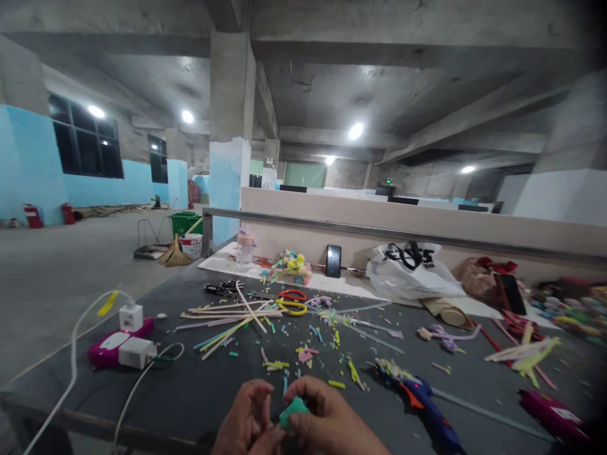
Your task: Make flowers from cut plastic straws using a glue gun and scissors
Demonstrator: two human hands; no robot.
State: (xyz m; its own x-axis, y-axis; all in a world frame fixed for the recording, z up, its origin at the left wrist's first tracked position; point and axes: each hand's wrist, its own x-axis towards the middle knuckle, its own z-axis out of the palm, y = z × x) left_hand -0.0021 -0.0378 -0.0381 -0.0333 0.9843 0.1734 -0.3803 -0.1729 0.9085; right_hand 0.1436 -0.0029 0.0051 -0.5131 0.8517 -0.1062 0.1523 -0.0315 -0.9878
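At the near edge of the table, my right hand (327,414) pinches a small teal fuzzy piece (293,411) between thumb and fingers. My left hand (249,417) is curled against its lower left side, thumb and fingertips closed in on it; part of the piece is hidden by the fingers. A blue glue gun (434,411) with an orange trigger lies to the right, its tip among pastel scraps. Short cut pieces, such as a yellow one (336,384), are strewn beyond my hands. Scissors (291,306) with yellow handles lie farther back.
Pastel sticks (227,322) lie left of centre. A magenta power strip (102,354) with white chargers and trailing cables sits at left. Along the back are a bottle (245,249), a colourful bunch (291,265), a phone (333,261) and a white bag (412,275). Another magenta block (552,414) is at right.
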